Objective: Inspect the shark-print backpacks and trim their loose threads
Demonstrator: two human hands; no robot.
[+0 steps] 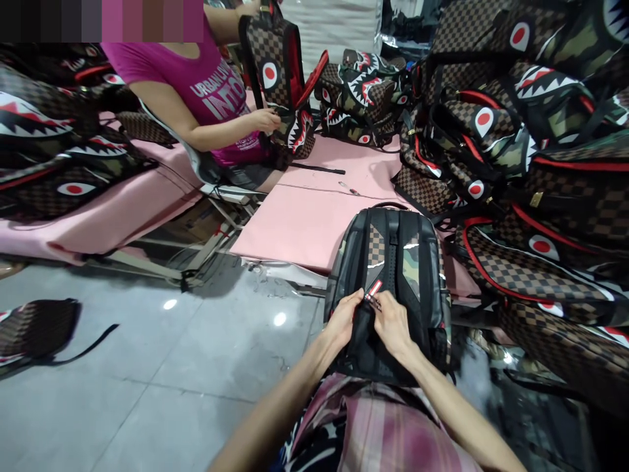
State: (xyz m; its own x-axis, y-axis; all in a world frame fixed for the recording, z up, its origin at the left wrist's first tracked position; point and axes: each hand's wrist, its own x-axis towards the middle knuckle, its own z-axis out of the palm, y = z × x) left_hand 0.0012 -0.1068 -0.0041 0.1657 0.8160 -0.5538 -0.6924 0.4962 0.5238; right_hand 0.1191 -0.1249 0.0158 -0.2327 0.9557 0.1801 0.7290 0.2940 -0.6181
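I am looking down from the head camera at a backpack (388, 262) standing upright against the near edge of a pink table (304, 223), its lower end over the person's lap; the back panel faces the camera, black with padded straps and patches of camouflage and brown checker.

Both hands meet low on that panel; the left hand (343, 318) is closed, fingers curled tight on the black fabric of the backpack, just beside a small red-and-white tag (373, 290); the right hand (393, 324) is closed too, thumb and forefinger pinched on the tag; the two sets of fingertips touch or nearly touch, and I cannot tell which.

A plaid cloth (383, 426) covers the lap below the forearms.

Across the table sits a co-worker in a magenta shirt (216, 92), holding a second backpack (275, 65) upright and open, brown checker with a red lining and a shark-mouth print; one hand is at its top, the other at its lower edge.

A heap of similar bags (515, 131) fills the right side, touching the table; another heap (49, 151) lies on the left, well apart from the hands; one more bag (37, 328) rests on the grey tiled floor (171, 367) at the lower left.
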